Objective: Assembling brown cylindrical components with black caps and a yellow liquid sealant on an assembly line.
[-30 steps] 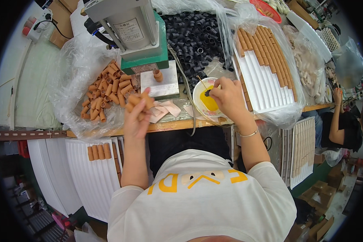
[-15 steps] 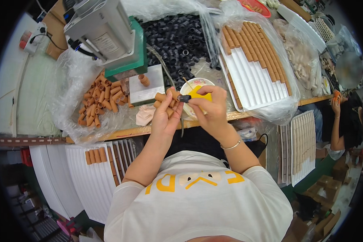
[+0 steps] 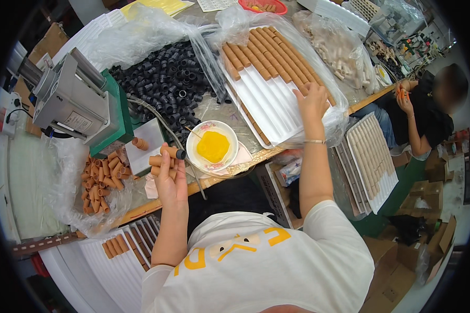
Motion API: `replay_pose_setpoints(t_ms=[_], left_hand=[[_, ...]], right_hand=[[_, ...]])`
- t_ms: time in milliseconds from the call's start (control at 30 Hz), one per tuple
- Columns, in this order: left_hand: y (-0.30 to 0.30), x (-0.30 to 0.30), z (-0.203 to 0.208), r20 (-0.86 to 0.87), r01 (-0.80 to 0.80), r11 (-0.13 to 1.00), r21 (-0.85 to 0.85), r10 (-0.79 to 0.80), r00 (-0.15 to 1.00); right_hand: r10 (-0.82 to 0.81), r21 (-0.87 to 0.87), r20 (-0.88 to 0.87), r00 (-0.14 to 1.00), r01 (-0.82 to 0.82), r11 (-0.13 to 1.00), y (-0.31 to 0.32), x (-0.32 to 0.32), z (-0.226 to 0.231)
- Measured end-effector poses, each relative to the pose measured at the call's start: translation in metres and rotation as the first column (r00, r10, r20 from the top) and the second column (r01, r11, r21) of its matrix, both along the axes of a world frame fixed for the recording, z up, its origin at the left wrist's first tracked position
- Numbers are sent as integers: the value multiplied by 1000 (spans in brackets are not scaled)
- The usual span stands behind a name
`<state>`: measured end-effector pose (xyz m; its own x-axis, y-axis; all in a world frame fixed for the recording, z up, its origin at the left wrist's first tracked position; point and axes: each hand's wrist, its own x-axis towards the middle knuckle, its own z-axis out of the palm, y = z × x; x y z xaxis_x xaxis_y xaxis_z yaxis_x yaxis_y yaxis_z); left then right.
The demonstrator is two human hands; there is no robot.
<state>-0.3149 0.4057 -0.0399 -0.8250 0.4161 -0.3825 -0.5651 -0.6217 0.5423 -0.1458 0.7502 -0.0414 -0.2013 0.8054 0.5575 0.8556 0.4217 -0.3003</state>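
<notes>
My left hand (image 3: 173, 182) holds several short tan tubes (image 3: 156, 160) at the table's front edge. One of them has a black collar (image 3: 180, 154) at its end. My right hand (image 3: 313, 103) is stretched out over the white ridged tray (image 3: 266, 107), fingers apart and slightly bent at the lower ends of the rows of tan tubes (image 3: 277, 55). Any contact under its fingertips is hidden. A patterned bowl (image 3: 232, 136) of yellow paste (image 3: 212, 147), with a thin stick in it, stands just right of my left hand.
A grey and green press (image 3: 83, 107) stands at left, above a heap of tan tubes (image 3: 100, 182). Black collars (image 3: 162, 78) lie piled behind the bowl. Plastic film (image 3: 344, 112) rims the tray. Another person (image 3: 418, 112) sits at far right, beside stacked trays (image 3: 371, 156).
My right hand has left the black collar beside my left hand and moved right and away to the tray. My left hand keeps its tubes. The view has turned, showing the bowl fully.
</notes>
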Motion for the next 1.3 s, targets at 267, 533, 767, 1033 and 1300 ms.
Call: replay_pose_setpoints(t_ms=[267, 533, 767, 1033, 1300], left_hand=[[-9, -3, 8, -264, -142, 987, -78, 117, 957], [-21, -9, 3, -448, -257, 966, -33, 216, 868], [-22, -7, 3, -566, -305, 952, -19, 241, 789], [-41, -19, 3, -547, -385, 922, -50, 297, 783], [-63, -47, -6, -837, -449, 806, -384, -99, 538]], right_hand=[[-34, -201, 104, 994, 55, 978, 35, 11, -18], [101, -72, -160, 982, -113, 991, 5, 9, -6], [777, -153, -595, 205, -978, 142, -224, -97, 34], [886, -146, -440, 145, -985, 89, -259, -128, 34], [781, -339, -583, 223, -941, 16, -252, -153, 30]])
